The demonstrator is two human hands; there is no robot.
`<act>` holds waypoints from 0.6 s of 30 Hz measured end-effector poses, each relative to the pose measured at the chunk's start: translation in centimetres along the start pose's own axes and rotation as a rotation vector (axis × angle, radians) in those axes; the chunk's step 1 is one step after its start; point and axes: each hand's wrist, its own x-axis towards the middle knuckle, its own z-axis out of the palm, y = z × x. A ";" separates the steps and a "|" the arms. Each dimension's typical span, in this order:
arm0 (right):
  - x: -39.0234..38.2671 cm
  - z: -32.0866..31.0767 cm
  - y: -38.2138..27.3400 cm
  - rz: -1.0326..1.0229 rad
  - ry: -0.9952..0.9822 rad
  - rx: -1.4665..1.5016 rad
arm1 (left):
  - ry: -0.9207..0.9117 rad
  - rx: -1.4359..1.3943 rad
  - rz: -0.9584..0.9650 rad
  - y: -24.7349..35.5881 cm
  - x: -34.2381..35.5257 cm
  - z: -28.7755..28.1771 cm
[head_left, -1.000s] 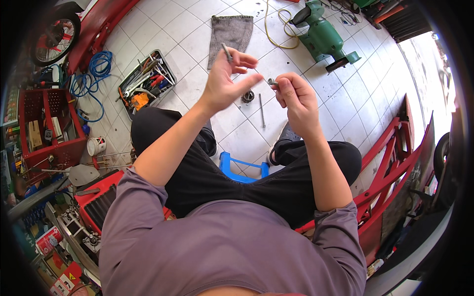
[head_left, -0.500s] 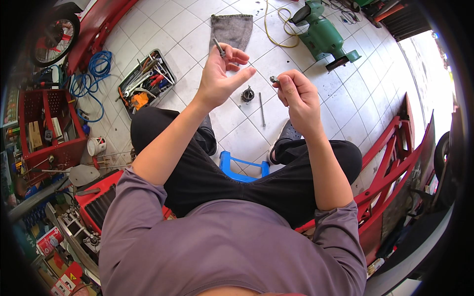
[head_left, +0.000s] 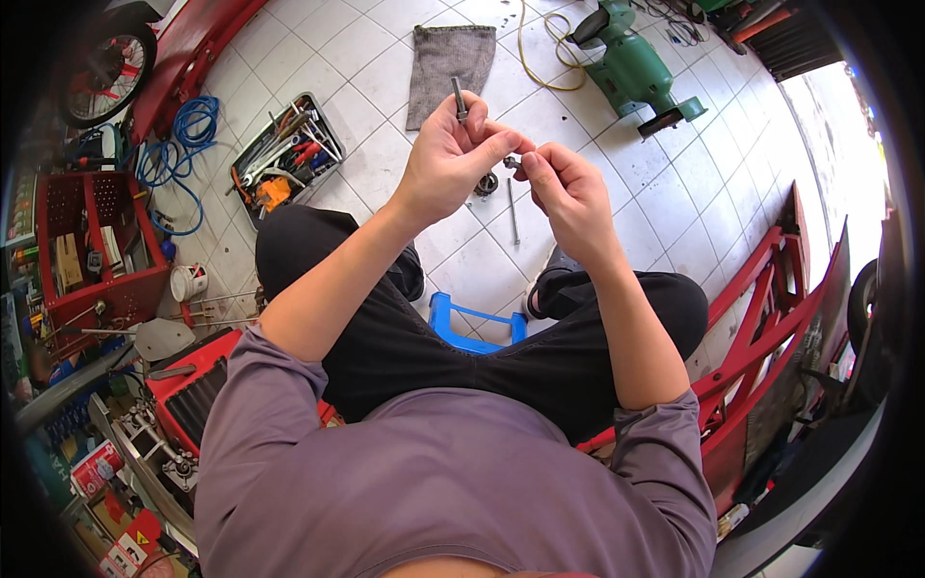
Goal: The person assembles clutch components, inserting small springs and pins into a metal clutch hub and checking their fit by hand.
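Observation:
My left hand (head_left: 438,173) is closed around a grey metal rod (head_left: 458,94) that looks like a bolt, its upper end sticking up past the fingers. Between the thumb and fingers of my right hand (head_left: 570,193) sits a small metal piece (head_left: 511,163), nut-like in shape. The fingertips of both hands almost meet around it; whether they touch cannot be told. Below them on the tiles lies a dark round metal part (head_left: 488,184), partly covered by my hands. A thin metal rod (head_left: 513,214) lies just right of it.
A grey cloth (head_left: 451,63) is spread beyond my hands. On the left stands a tray of tools (head_left: 328,144), with a blue hose (head_left: 196,123) and a red toolbox (head_left: 106,294). A green bench grinder (head_left: 641,72) is at the far right. A blue stool (head_left: 467,342) shows between my legs.
My hands have come together. The left moved right with its rod, its fingers curling in; the right moved slightly left with the small metal piece.

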 end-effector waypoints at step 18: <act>0.1 -0.2 0.2 -0.011 0.010 -0.005 | 0.024 -0.222 -0.160 0.3 -0.3 0.4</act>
